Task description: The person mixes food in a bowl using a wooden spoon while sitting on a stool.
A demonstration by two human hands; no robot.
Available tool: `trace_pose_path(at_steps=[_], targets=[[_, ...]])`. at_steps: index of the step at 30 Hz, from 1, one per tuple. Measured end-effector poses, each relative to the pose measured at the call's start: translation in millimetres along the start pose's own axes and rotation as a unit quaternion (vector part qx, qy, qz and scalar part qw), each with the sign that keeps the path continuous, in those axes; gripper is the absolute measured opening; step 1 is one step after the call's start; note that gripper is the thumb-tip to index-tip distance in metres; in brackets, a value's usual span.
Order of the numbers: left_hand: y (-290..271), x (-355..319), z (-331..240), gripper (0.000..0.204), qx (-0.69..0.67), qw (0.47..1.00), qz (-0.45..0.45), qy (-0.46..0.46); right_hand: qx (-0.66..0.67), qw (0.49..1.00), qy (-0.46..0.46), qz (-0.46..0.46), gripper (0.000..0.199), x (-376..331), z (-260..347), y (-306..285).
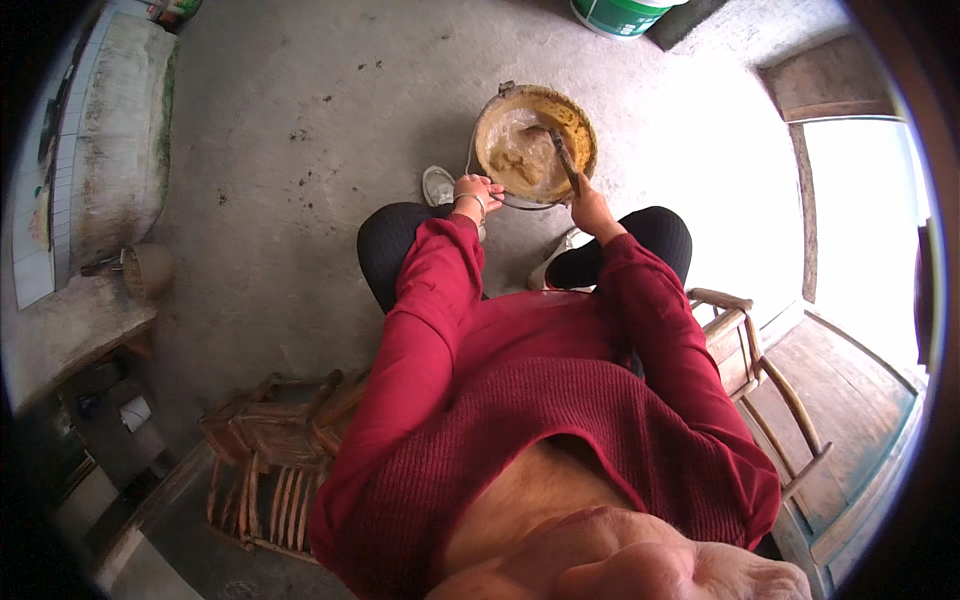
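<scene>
A round bucket (581, 127) with a wire handle stands on the floor between my feet. Inside it, cloudy water covers a yellow-brown mash (520, 160), and some of the mash clings to the wall. My left hand (478, 194), a bracelet at its wrist, is closed at the bucket's near left rim, by the wire handle. With my right hand (592, 208) I grip a dark wooden stick (563, 155) that slants over the near right rim. Its far end dips into the water, so whatever is on that end is hidden.
A green and white tub (620, 15) stands at the far right. Wooden chairs are behind me on the left (270, 440) and on the right (765, 370). Along the left wall runs a tiled ledge (65, 200), with a small round pot (148, 270) near it. Bright light falls through a doorway (860, 220).
</scene>
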State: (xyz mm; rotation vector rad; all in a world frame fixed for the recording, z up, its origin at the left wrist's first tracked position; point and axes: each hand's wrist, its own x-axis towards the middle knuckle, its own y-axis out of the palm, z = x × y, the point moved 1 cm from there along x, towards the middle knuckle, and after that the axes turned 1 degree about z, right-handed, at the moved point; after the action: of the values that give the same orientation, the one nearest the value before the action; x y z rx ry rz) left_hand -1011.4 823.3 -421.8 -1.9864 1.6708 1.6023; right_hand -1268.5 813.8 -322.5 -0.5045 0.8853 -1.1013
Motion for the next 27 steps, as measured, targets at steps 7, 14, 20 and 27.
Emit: trace_pose_path(at_steps=[7,14,20,27], targets=[[8.3,7.8,8.3,0.027,0.018,0.998,-0.059,-0.021,-0.090,0.995,-0.013,0.044,0.059,24.1,29.8,-3.9],[38.0,-16.4,-8.4,0.025,0.115,0.986,-0.124,-0.006,-0.173,0.974,0.012,0.144,0.065,72.8,45.9,14.8],[44.3,-14.2,-8.5,0.027,0.138,0.981,-0.133,0.014,-0.228,0.953,0.029,0.199,0.066,63.7,46.5,18.3],[62.8,-34.8,-20.5,0.025,0.148,0.980,-0.135,0.013,-0.202,0.961,0.017,0.188,0.067,37.2,43.1,10.1]])
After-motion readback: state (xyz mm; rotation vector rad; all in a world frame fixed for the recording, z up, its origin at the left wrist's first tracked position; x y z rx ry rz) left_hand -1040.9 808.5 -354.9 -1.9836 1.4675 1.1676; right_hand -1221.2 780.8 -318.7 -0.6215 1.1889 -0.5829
